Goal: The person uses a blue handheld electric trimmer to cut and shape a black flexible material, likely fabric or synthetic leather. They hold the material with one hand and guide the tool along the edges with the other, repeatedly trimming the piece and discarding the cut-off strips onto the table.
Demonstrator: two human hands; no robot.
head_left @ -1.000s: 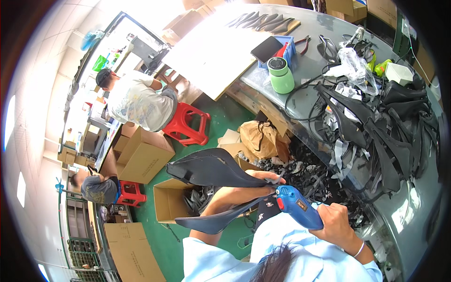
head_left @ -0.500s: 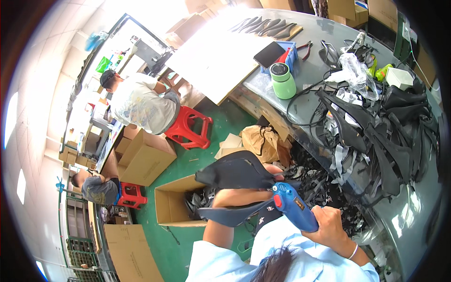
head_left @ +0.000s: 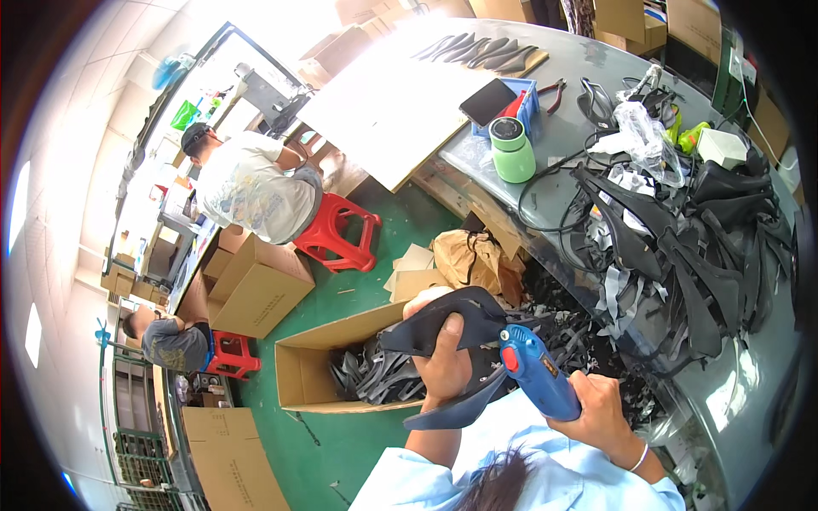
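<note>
My left hand is closed on a black curved molded piece, shaped like a bicycle saddle cover. The thumb presses on its upper flap; the lower flap hangs by my wrist. In my right hand is a blue handheld power tool with a red button, gripped round its body. The tool's metal head is at the right edge of the black piece; whether they touch, I cannot tell. Below my left hand, an open cardboard box holds several dark grey and black pieces.
On the metal table at right lies a heap of black pieces, beside a green bottle and blue bin. Black scraps fill the space beneath. Two people sit on red stools at far left.
My left hand has turned the black piece and shifted it slightly right, with the thumb now showing on its upper flap. My right hand and the blue tool stay almost in place.
</note>
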